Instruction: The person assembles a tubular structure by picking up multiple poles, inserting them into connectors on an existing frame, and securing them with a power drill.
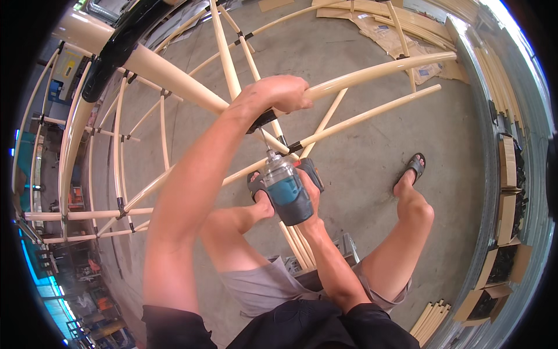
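Note:
My left hand (285, 93) is closed round a cream-coloured pipe (378, 71), just above a black pipe joint (263, 121). A teal and black cordless drill (283, 189) is in my right hand (312, 191), its fingers wrapped round the handle. From the drill's metal nose a thin bit (263, 138) points up to the black joint, its tip at or very near it. Part of the joint is hidden behind my left wrist. Below the held pipe, a second cream pipe (372, 116) runs off to the right from another black joint (294, 148).
A large frame of cream pipes (174, 78) with black joints fills the left side. Along the right, a metal rack (485, 145) holds open cardboard boxes (494, 267) of black parts. Loose pipes (430, 321) lie at lower right; more pipes rest on brown paper (395, 43) at the back.

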Tool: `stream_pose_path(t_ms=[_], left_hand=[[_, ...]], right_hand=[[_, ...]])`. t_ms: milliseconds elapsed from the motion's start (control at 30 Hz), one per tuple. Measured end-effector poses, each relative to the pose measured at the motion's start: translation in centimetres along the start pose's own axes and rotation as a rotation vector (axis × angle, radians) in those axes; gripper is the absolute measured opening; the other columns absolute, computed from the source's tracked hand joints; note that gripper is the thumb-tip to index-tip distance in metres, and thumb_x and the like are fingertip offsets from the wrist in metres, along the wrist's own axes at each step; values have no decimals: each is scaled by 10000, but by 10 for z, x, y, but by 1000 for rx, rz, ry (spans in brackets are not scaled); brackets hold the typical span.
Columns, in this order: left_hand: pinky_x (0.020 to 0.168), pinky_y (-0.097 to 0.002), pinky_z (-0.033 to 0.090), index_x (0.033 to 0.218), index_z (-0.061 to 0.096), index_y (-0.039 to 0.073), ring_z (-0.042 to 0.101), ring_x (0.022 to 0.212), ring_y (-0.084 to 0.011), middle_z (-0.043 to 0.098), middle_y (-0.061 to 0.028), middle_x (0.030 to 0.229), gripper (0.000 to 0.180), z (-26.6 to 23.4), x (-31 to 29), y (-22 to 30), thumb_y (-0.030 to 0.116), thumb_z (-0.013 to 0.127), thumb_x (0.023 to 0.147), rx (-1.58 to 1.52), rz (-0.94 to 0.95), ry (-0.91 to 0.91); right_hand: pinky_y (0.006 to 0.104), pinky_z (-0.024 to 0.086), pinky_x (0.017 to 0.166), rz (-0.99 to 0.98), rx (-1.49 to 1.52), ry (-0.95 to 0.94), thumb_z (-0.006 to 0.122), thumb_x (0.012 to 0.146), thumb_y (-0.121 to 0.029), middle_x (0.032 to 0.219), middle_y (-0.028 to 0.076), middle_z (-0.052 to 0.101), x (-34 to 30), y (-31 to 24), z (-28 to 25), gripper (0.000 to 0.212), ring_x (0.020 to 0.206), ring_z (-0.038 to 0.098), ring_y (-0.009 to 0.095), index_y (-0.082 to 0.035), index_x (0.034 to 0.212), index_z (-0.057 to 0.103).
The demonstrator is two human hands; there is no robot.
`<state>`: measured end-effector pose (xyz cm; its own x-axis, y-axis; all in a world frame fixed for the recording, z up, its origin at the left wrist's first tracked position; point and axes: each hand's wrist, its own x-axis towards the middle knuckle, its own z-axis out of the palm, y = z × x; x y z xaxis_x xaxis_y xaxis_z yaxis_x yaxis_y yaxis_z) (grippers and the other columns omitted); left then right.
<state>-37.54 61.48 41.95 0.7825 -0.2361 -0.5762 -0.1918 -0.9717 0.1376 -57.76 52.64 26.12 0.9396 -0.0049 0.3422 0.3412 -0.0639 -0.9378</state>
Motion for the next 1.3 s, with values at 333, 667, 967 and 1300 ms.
stream_pose_path(t_ms=[333,667,967,1300], left_hand=[[665,-428,504,915,632,12,673,707,-292,649,-155,708,311,43,18,-9,308,672,825,-248,30,338],[571,-414,487,901,658,35,649,625,-254,627,-116,665,361,44,71,137,378,732,818,-490,330,183],[413,-295,476,832,603,-44,570,477,-158,565,-66,620,468,96,95,143,400,752,835,-568,65,-240],[459,-394,485,802,652,-72,602,437,-243,610,-145,589,507,299,188,116,425,748,825,-734,-181,-55]], right_hand=[[389,516,737,18,-83,-9,768,667,-115,887,163,642,-4,9,4,421,791,645,342,34,1029,615],[400,509,777,45,76,66,726,716,-108,911,192,639,-14,9,8,450,844,640,374,29,1126,600],[399,513,789,105,101,87,717,726,-102,929,192,645,-50,37,-9,397,855,643,361,19,1092,623],[419,505,859,538,119,-131,699,764,-136,1078,225,648,-75,100,-39,439,1000,627,391,-1,1168,591]])
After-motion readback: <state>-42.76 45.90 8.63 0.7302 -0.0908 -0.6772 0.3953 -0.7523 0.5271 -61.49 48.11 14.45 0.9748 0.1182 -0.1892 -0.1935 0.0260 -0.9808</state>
